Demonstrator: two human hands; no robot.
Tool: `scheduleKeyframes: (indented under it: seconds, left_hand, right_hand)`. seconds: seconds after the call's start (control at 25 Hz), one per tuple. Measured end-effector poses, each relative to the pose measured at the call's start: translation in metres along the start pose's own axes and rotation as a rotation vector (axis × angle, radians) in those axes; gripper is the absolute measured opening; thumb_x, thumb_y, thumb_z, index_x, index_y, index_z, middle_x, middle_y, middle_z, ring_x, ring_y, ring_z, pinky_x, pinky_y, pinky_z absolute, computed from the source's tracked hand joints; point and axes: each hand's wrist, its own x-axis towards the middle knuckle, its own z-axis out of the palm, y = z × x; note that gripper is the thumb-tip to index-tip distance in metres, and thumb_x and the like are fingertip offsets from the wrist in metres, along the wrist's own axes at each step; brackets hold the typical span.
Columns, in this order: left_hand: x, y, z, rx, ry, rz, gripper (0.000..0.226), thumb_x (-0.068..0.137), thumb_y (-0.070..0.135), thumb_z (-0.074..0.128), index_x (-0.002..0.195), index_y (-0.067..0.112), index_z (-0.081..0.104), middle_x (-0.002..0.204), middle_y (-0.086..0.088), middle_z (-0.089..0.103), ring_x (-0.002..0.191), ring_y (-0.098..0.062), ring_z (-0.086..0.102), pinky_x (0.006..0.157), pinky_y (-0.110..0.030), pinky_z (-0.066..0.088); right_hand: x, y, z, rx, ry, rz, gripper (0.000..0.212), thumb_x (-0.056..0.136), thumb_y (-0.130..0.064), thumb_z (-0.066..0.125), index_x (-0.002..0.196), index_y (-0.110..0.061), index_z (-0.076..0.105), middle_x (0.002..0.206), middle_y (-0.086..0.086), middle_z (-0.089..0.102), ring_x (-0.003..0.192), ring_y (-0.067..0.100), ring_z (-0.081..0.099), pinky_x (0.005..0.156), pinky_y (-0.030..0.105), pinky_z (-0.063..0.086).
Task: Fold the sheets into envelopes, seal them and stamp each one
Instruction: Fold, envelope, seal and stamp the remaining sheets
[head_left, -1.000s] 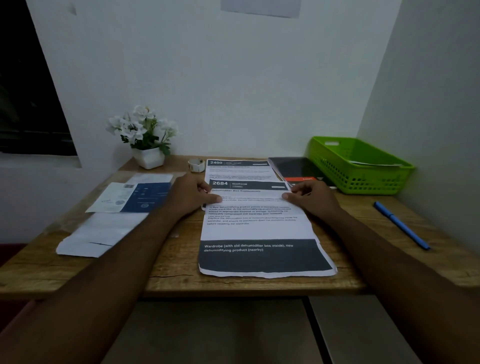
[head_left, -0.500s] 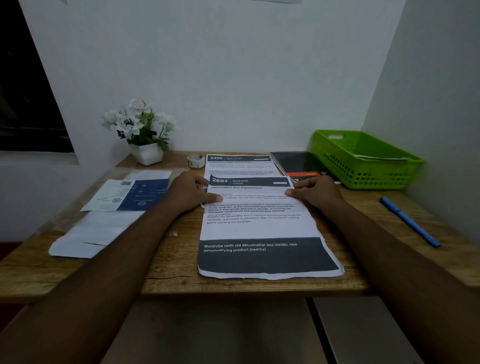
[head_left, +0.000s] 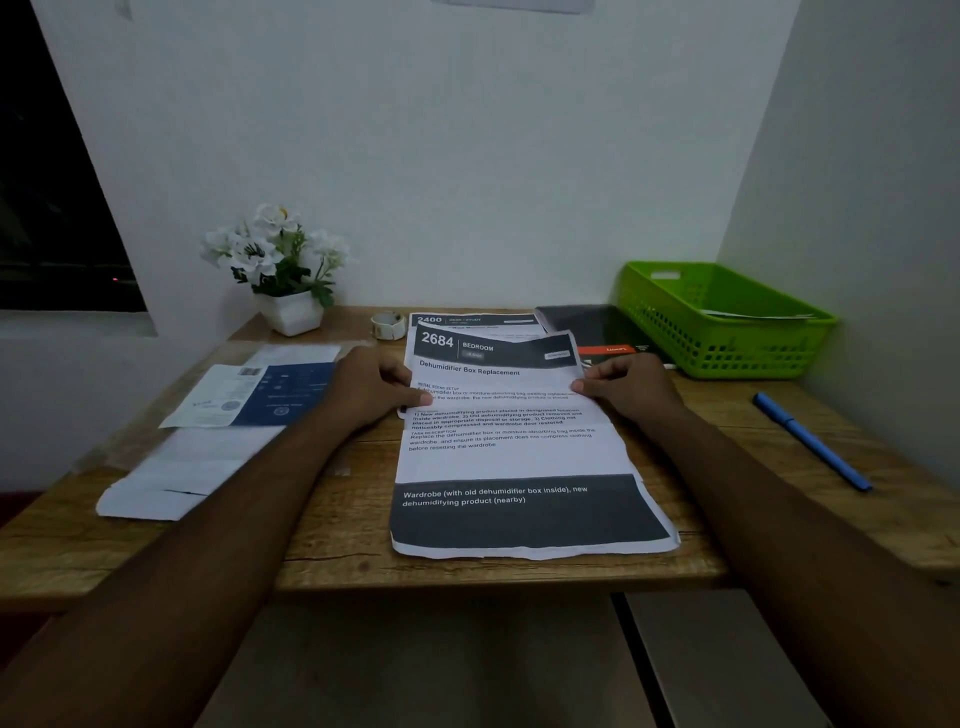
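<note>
- A pile of white papers (head_left: 171, 478) lies flat at the left end of the wooden surface (head_left: 337, 530). A blue and white leaflet (head_left: 265, 392) rests on its far part.
- Behind them, by the wall, white flowers stand in a little white pot (head_left: 291, 312).
- The person's left hand (head_left: 371, 387) pinches the left edge of the sheet (head_left: 509, 457), with the thumb on top and the fingers curled.
- A small roll of tape (head_left: 388, 326) sits just behind that hand.
- The sheet lies in the middle of the surface. Its near end is flat, with a dark band close to the front edge. Its far end, marked "2684", is lifted a little and bends.
- A second sheet (head_left: 470, 318), marked "2400", peeks out from behind it.
- The right hand (head_left: 628, 389) pinches the right edge of the sheet, thumb on top.
- A dark book (head_left: 587, 325) with a red strip lies behind the right hand.
- A green basket (head_left: 727, 343) with paper inside sits in the far right corner.
- A blue pen (head_left: 810, 441) lies alone on the right, well apart from the sheet.
</note>
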Motion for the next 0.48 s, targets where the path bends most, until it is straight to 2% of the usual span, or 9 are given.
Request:
scheduleKeyframes:
  seconds: [0.08, 0.2, 0.28, 0.4, 0.48]
  left_hand:
    - [0.0003, -0.0016, -0.0009, -0.019, 0.005, 0.003, 0.036, 0.066, 0.018, 0.084, 0.095, 0.002, 0.071, 0.089, -0.004, 0.066, 0.083, -0.014, 0.058, 0.069, -0.023, 0.043]
    - [0.0005, -0.0038, -0.0023, -0.036, -0.001, 0.026, 0.030, 0.067, 0.015, 0.083, 0.092, 0.003, 0.072, 0.087, -0.006, 0.069, 0.078, -0.015, 0.059, 0.063, -0.020, 0.042]
    - [0.0004, -0.0062, -0.0035, -0.022, 0.001, 0.044, 0.027, 0.067, 0.014, 0.083, 0.090, 0.004, 0.073, 0.088, -0.008, 0.071, 0.077, -0.016, 0.061, 0.064, -0.022, 0.043]
    - [-0.0013, -0.0075, -0.0060, -0.018, 0.001, 0.050, 0.024, 0.067, 0.011, 0.082, 0.089, 0.005, 0.073, 0.090, -0.009, 0.071, 0.073, -0.011, 0.058, 0.071, -0.028, 0.046]
    - [-0.0038, -0.0058, -0.0075, -0.025, 0.000, 0.053, 0.023, 0.068, 0.009, 0.081, 0.090, 0.005, 0.074, 0.089, -0.007, 0.071, 0.070, -0.008, 0.057, 0.074, -0.030, 0.048]
  right_hand:
    - [-0.0003, -0.0001, -0.0005, 0.003, 0.001, -0.010, 0.020, 0.065, -0.027, 0.088, 0.064, -0.022, 0.069, 0.074, -0.003, 0.071, 0.083, 0.021, 0.068, 0.086, 0.046, 0.054]
    - [-0.0014, -0.0011, -0.0024, -0.007, -0.018, -0.043, 0.019, 0.069, -0.019, 0.085, 0.068, -0.021, 0.067, 0.074, -0.002, 0.068, 0.077, 0.019, 0.063, 0.082, 0.040, 0.053]
    - [-0.0022, -0.0005, -0.0041, 0.022, -0.034, -0.082, 0.019, 0.070, -0.010, 0.084, 0.070, -0.017, 0.066, 0.071, 0.000, 0.066, 0.071, 0.017, 0.060, 0.079, 0.037, 0.052]
    - [-0.0038, 0.0018, -0.0069, 0.038, -0.047, -0.147, 0.018, 0.073, -0.001, 0.080, 0.079, -0.015, 0.070, 0.074, 0.004, 0.067, 0.073, 0.019, 0.060, 0.079, 0.034, 0.051]
    - [-0.0065, 0.0021, -0.0091, 0.013, -0.052, -0.184, 0.017, 0.074, -0.002, 0.078, 0.084, -0.014, 0.073, 0.078, 0.006, 0.068, 0.072, 0.016, 0.060, 0.073, 0.027, 0.050]
